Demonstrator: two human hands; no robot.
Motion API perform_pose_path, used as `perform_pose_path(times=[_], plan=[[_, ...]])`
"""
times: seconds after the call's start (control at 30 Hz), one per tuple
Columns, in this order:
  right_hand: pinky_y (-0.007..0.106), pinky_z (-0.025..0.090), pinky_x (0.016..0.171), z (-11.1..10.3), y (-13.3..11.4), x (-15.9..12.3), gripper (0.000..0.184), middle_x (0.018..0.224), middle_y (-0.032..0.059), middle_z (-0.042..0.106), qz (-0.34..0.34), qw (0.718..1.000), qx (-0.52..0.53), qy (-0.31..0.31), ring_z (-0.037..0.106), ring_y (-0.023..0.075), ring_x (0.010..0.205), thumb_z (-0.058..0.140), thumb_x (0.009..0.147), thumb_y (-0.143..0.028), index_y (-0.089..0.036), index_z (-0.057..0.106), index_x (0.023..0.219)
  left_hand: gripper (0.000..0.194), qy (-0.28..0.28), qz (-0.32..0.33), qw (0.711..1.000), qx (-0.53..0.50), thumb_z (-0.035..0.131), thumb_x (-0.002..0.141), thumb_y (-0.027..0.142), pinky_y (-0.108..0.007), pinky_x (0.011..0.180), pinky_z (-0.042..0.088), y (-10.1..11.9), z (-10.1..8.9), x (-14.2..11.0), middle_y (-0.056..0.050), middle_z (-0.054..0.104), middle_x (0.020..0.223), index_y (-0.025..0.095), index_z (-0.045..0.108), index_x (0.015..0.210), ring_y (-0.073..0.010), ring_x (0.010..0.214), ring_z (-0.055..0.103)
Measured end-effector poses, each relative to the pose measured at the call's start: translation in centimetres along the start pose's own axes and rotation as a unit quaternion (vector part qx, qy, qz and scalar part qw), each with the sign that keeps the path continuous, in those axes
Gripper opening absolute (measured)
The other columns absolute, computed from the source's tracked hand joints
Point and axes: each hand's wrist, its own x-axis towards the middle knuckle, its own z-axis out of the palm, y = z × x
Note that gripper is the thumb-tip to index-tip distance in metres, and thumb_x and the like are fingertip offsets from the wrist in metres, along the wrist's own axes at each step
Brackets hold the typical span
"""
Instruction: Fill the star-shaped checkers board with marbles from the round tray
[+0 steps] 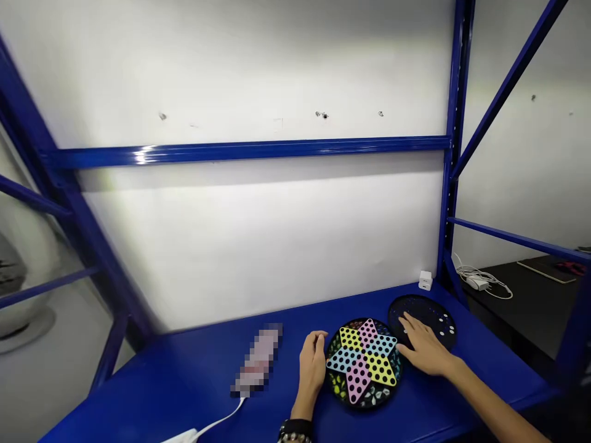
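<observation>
A round Chinese checkers board [363, 355], with a pink, yellow and blue star full of black holes, lies flat on the blue tabletop. Coloured pieces show in the compartments around its star. My left hand [314, 360] rests beside the board's left edge, fingers loosely bent, holding nothing that I can see. To the board's upper right is a round black lid or tray [422, 304], with several small white pieces [444, 326] at its right side. My right hand [425, 346] reaches over its near left part, fingers spread; whether the fingertips touch it I cannot tell.
A pixelated device [258, 360] with a white cable [221, 421] lies left of my left hand. White charger plugs [425, 280] stand at the back right. Blue rack posts and a crossbar [258, 151] frame the white wall. Beyond, a black table [521, 301] bears cables.
</observation>
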Motion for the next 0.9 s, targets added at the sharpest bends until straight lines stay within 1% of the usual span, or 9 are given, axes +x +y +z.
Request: perform_pose_path(times=[0.07,0.17,0.3,0.47,0.53,0.63,0.73,0.8,0.9], plan=[[0.048,0.017,0.118,-0.1,3.5,-2.2,0.072,0.16,0.0119,0.02,0.0,1.0,0.004,-0.026,0.018,0.0293,0.147,0.043,0.09,-0.056,-0.017,0.036,0.15,0.039,-0.009,0.001,1.0,0.003,0.037,0.087,0.05,-0.038,0.084,0.05,0.2,0.0,0.0,-0.007,0.069,0.092,0.021,0.063,0.083,-0.0253,0.091,0.063],[0.045,0.024,0.117,0.6,6.4,-5.5,0.058,0.155,0.0071,0.035,-0.035,0.999,0.024,0.031,0.028,0.0262,0.144,0.041,0.092,-0.057,-0.025,0.051,0.139,0.04,-0.014,0.001,1.0,0.003,0.037,0.088,0.05,-0.035,0.082,0.05,0.6,0.0,0.0,-0.006,0.069,0.09,0.021,0.064,0.081,-0.0247,0.089,0.064],[0.045,0.036,0.112,1.3,6.5,-7.2,0.036,0.138,0.0076,0.056,-0.043,0.992,0.041,0.11,0.044,0.0266,0.134,0.041,0.095,-0.045,-0.025,0.069,0.106,0.039,-0.008,0.005,1.0,0.008,0.038,0.086,0.049,-0.034,0.08,0.051,0.8,0.0,-0.1,-0.006,0.07,0.087,0.021,0.064,0.078,-0.024,0.086,0.064],[0.045,0.045,0.101,0.8,5.3,-6.5,0.033,0.115,0.0107,0.068,-0.089,0.982,0.059,0.159,0.059,0.0269,0.115,0.035,0.097,-0.036,-0.024,0.064,0.085,0.039,-0.009,0.008,1.0,0.018,0.038,0.086,0.05,-0.033,0.077,0.05,0.8,0.0,-0.2,-0.005,0.069,0.082,0.021,0.063,0.075,-0.0228,0.082,0.064],[0.042,0.05,0.091,-0.4,4.9,-6.3,0.031,0.107,0.0118,0.068,-0.094,0.959,0.083,0.254,0.064,0.0252,0.1,0.036,0.097,-0.037,-0.023,0.061,0.087,0.04,-0.01,0.009,1.0,0.021,0.038,0.086,0.05,-0.032,0.076,0.05,0.9,-0.1,-0.3,-0.004,0.069,0.081,0.021,0.063,0.074,-0.0223,0.08,0.064],[0.035,0.053,0.072,-3.6,3.8,-6.6,0.026,0.094,0.0107,0.068,-0.102,0.89,0.129,0.425,0.065,0.021,0.076,0.042,0.095,-0.042,-0.021,0.057,0.091,0.041,-0.009,0.011,1.0,0.021,0.038,0.086,0.051,-0.031,0.076,0.05,1.1,-0.2,-0.4,-0.004,0.069,0.08,0.021,0.062,0.073,-0.0219,0.079,0.064],[0.029,0.05,0.059,-7.0,1.9,-6.4,0.03,0.079,0.0072,0.066,-0.067,0.832,0.202,0.513,0.062,0.0189,0.066,0.047,0.092,-0.048,-0.02,0.056,0.091,0.041,-0.011,0.011,1.0,0.02,0.037,0.086,0.052,-0.032,0.076,0.05,1.2,-0.2,-0.3,-0.005,0.069,0.08,0.021,0.062,0.073,-0.0225,0.08,0.063],[0.026,0.047,0.054,-7.8,0.1,-5.2,0.034,0.072,0.0042,0.063,-0.019,0.837,0.272,0.475,0.059,0.0171,0.062,0.046,0.092,-0.049,-0.018,0.058,0.09,0.042,-0.017,0.009,1.0,0.02,0.037,0.085,0.052,-0.033,0.076,0.05,1.2,-0.3,-0.2,-0.005,0.068,0.08,0.021,0.062,0.073,-0.0226,0.08,0.063],[0.023,0.044,0.054,-5.6,-2.4,-1.6,0.042,0.066,0.0022,0.061,-0.047,0.889,0.349,0.293,0.055,0.0152,0.06,0.043,0.092,-0.052,-0.017,0.06,0.079,0.046,-0.028,0.005,0.999,0.016,0.034,0.087,0.054,-0.033,0.075,0.05,1.0,-0.4,-0.2,-0.005,0.068,0.077,0.02,0.061,0.071,-0.0227,0.078,0.063]])
